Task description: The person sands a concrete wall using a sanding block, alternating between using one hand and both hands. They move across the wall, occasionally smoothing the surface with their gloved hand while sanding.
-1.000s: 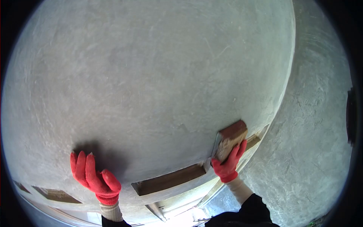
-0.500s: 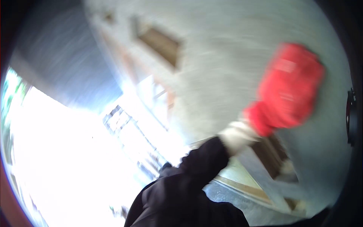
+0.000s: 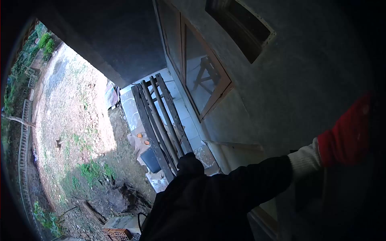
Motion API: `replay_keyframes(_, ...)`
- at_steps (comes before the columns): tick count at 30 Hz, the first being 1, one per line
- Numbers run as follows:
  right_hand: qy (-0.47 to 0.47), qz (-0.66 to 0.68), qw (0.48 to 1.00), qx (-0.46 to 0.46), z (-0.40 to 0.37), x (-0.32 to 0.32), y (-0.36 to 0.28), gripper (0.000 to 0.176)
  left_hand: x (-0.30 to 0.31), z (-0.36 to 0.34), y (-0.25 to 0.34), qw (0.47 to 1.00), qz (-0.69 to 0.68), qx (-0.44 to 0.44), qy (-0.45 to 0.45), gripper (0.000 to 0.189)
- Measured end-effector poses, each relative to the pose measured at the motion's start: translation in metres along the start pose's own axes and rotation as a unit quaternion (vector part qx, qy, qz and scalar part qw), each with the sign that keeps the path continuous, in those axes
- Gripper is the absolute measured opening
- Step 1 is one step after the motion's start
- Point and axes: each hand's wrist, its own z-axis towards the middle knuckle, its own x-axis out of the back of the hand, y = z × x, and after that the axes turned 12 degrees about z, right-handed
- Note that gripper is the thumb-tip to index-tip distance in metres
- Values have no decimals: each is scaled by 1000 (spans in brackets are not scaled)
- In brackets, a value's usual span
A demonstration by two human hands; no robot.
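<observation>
One left hand [image 3: 348, 134], in a red glove [image 3: 333, 148], is at the right edge of the view, next to the grey wall [image 3: 297, 92]; its far end sinks into shadow, so whether the grip is apart, together or clamped on anything I cannot tell, nor whether it touches the surface. A pale knitted cuff [image 3: 306, 161] and a dark sleeve [image 3: 257, 174] run back from it. That wall, filling much of the right side, should handle as hard, stiff and immovable, its smooth face perhaps a little slippery and its edges apt to chip; a flat palm would suit the plain face, while the recess [image 3: 243, 30] higher up offers an edge to hold. Farther off are a brown-framed glass pane [image 3: 197, 60], a slatted wooden frame [image 3: 159, 120] and sunlit ground [image 3: 76, 96]. Against the frame a second ago, the view has swung from broad wall towards outdoors and darkened, and the right hand with its block-shaped tool is out of sight.
</observation>
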Motion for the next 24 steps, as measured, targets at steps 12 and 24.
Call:
replay_keyframes(12,1,-64,998,-28,28,-94,-167,41,46,21,-14,978,39,70,-190,43)
replay_keyframes(24,74,76,980,-168,114,14,55,87,56,25,-16,960,-28,18,-278,42)
